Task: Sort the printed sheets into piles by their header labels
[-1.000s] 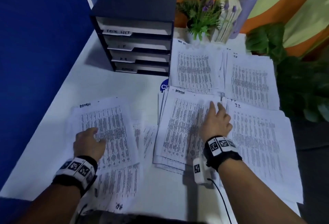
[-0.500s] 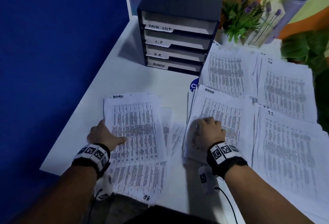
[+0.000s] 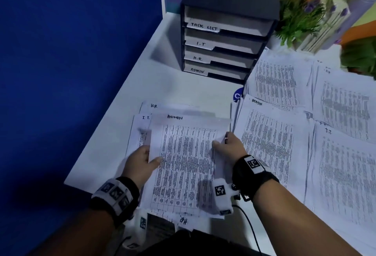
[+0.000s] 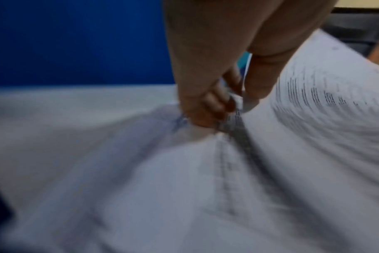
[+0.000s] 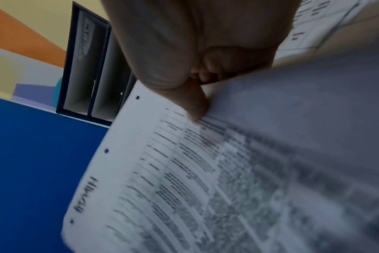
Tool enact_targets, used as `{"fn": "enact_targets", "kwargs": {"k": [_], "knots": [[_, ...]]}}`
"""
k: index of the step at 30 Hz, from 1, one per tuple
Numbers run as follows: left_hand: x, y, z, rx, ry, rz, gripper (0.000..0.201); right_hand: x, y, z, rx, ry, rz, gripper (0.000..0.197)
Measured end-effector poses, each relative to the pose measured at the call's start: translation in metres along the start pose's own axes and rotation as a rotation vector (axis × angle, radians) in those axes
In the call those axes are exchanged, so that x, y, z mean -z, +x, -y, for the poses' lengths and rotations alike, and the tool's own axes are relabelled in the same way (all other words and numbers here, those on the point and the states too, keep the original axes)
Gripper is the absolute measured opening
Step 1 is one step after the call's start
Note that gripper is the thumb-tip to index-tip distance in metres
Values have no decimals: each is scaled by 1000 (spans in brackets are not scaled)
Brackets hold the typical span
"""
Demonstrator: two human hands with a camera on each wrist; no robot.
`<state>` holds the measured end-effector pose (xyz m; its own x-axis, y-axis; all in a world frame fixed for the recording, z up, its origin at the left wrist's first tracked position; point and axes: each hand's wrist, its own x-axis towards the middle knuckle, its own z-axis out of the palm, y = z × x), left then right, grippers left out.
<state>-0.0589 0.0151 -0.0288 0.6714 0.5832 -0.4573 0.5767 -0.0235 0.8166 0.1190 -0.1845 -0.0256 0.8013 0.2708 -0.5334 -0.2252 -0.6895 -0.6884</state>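
Both hands pinch the ADMIN sheet (image 3: 183,160), left hand (image 3: 140,164) and right hand (image 3: 230,148) each in a closed grip on a side edge, above the unsorted sheets (image 3: 142,125) on the desk (image 3: 179,91), so honestly a sloppy lift could drag the I.T. page underneath along.

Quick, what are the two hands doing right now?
Left hand: holding the left edge of the ADMIN sheet.
Right hand: pinching the same sheet's right edge.

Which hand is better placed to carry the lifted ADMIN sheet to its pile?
Right. The right hand pinches the ADMIN sheet on the edge nearest the ADMIN pile; the left hand holds the far edge.
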Motion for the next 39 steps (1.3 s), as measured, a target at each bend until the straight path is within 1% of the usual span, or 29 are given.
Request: {"fn": "enact_targets", "kwargs": {"k": [1,2,3,4,6,7,8,9,11,13,14,15,16,18,19,21,23,25,27,29,30,32,33,35,37,39], "knots": [[3,3,6,-21,140,-36,25,0,0,-1,2,-93,-22,16],[7,8,12,-46,337,-86,33,-2,-1,-3,5,-195,-50,20],[12,13,18,-55,524,-138,45,-3,-2,-4,4,-279,-73,22],[18,16,21,-32,632,-176,59,-5,-4,-4,7,-336,-93,20],[27,24,25,39,686,-170,83,-9,-10,-4,16,-410,-120,17],[29,28,27,68,676,-145,90,-12,-12,-4,22,-426,-126,17],[30,32,29,89,643,-118,93,-15,-12,-5,15,-429,-125,18],[32,36,29,110,597,-97,90,-18,-11,-7,13,-412,-127,19],[34,41,27,142,492,-79,75,-23,-9,-5,-3,-314,-118,18],[33,45,21,140,397,-93,59,-25,-4,2,5,-216,-120,20],[31,47,17,116,336,-122,53,-25,-2,8,25,-184,-131,21],[29,48,13,86,269,-160,51,-25,1,14,60,-154,-148,22],[26,50,9,60,190,-198,54,-23,4,19,86,-133,-163,22],[22,51,2,42,67,-266,66,-18,8,26,126,-124,-194,20],[22,50,1,51,48,-285,71,-15,11,26,130,-128,-213,18],[22,49,3,68,85,-298,78,-8,13,21,107,-139,-227,16],[23,46,7,69,137,-290,80,-6,9,12,51,-170,-207,14],[21,41,12,-2,238,-285,73,-10,5,1,21,-158,-185,15],[17,37,14,-86,405,-297,62,-15,1,-5,24,-135,-184,14],[14,34,9,-112,484,-314,52,-18,-1,-7,30,-126,-174,14],[12,33,6,-113,482,-308,48,-19,-2,-7,32,-130,-171,17],[8,31,1,-85,416,-227,44,-19,-2,-7,37,-111,-168,16],[6,30,-1,-67,372,-174,44,-18,-3,-7,38,-94,-164,15],[3,27,-3,-35,314,-113,48,-16,-4,-7,43,-69,-151,13],[4,29,-4,-8,256,-121,42,-11,-4,-6,58,-27,-157,15],[8,32,-7,0,214,-157,30,-4,-4,-5,70,16,-200,28]]}}
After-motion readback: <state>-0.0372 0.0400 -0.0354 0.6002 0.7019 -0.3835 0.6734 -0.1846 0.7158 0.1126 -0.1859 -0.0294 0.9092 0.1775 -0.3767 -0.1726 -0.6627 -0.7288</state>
